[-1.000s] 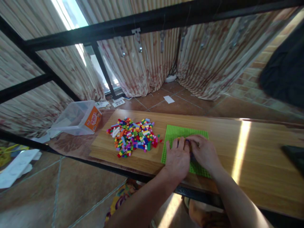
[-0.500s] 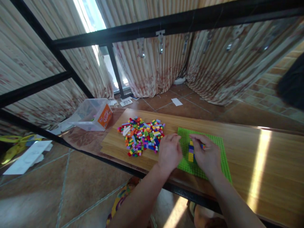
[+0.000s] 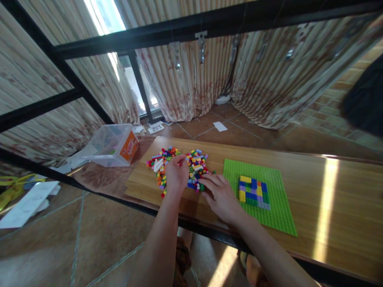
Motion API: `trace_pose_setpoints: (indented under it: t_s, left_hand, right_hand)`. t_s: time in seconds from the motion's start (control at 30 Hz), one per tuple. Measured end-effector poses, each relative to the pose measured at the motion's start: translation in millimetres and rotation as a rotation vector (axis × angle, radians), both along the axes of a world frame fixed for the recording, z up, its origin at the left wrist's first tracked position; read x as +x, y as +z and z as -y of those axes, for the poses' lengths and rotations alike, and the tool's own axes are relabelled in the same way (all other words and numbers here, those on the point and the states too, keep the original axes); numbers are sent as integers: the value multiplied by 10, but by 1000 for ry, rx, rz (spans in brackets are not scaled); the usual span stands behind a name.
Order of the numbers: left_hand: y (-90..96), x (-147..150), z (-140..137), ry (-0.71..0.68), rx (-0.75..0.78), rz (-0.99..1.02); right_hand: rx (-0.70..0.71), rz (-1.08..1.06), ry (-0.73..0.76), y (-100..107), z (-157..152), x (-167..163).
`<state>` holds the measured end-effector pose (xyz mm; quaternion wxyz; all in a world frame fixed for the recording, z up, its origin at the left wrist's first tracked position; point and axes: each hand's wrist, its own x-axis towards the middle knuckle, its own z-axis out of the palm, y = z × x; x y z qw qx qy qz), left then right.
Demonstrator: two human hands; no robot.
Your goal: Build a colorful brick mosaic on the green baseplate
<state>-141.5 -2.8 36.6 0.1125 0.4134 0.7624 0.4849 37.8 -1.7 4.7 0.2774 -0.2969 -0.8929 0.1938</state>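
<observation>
Many small building bricks (image 3: 196,169) lie in a loose multicoloured pile. My left hand (image 3: 177,175) is over the middle of the pile, its fingers curled together; whatever they hold, if anything, is hidden. At the pile's right edge, my right hand (image 3: 223,197) reaches in with fingers and thumb apart, the tips by blue and dark green bricks. To its right lies a green baseplate (image 3: 278,215). A flat block of joined bricks (image 3: 253,192) in yellow, blue, purple, green and lilac sits near the plate's middle.
The wooden board (image 3: 299,175) carries pile and plate. A clear plastic bin (image 3: 110,149) with an orange label stands at its left end. A black metal rail (image 3: 218,30) with hanging clips crosses above. Papers (image 3: 220,126) lie on the tiled floor beyond.
Both hands have moved left, the right one off the baseplate and the left one onto the pile. The joined bricks on the plate are now uncovered. The view has shifted slightly.
</observation>
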Motion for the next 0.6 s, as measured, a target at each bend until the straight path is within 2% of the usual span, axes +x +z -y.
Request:
trace_pose_setpoints:
  t_s: [0.27,0.37,0.5,0.6]
  left_hand:
    - [59,100,0,-99,-18,-6]
    - [58,117,-1,-153,6,23]
    - [32,208,2,-331,58,146]
    - [29,370,16,-511,-10,234]
  right_hand:
    - [15,-35,-13,-35,-5,-58]
    - [-1,-110,-82,-7,9,-56]
    - [-56,-263,-234,78,-13,13]
    - [-100,-380,-350,127,-73,107]
